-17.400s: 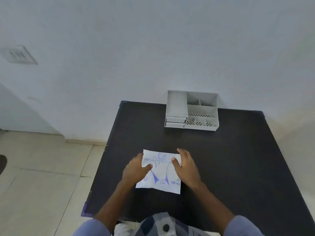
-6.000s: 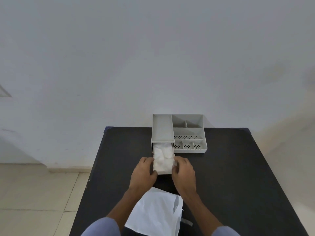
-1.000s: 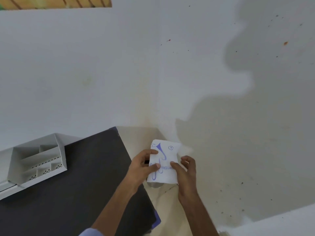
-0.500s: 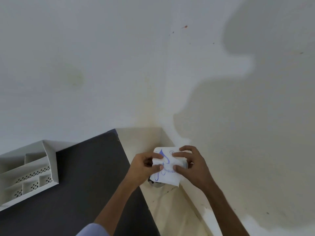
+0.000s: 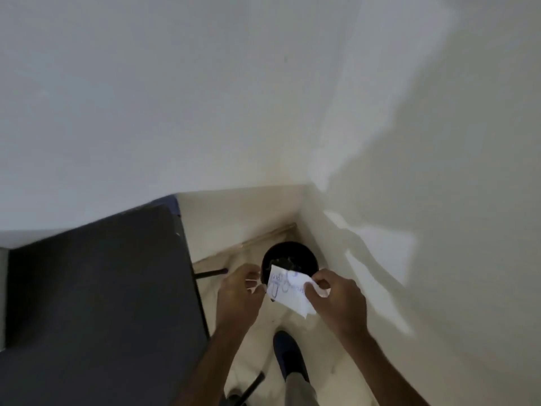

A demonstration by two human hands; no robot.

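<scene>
A folded white packet [image 5: 288, 293] with blue print hangs over a round black bin [image 5: 279, 252] that stands on the floor in the room's corner. My right hand [image 5: 338, 300] pinches the packet's right end between thumb and fingers. My left hand [image 5: 237, 297] is just left of the packet, apart from it, with its fingers curled. A thin white strip [image 5: 252, 284] shows between its fingertips. Dark crumpled matter lies inside the bin, and the packet hides part of the opening.
The black table [image 5: 102, 288] fills the left, with a thin leg [image 5: 210, 272] reaching toward the bin. White walls meet right behind the bin. My dark shoe [image 5: 288, 356] stands on the pale floor below the hands. The grey organiser is out of view.
The view has dropped to the floor corner and the bin has come into sight. My left hand has come off the packet, which my right hand alone now holds over the bin.
</scene>
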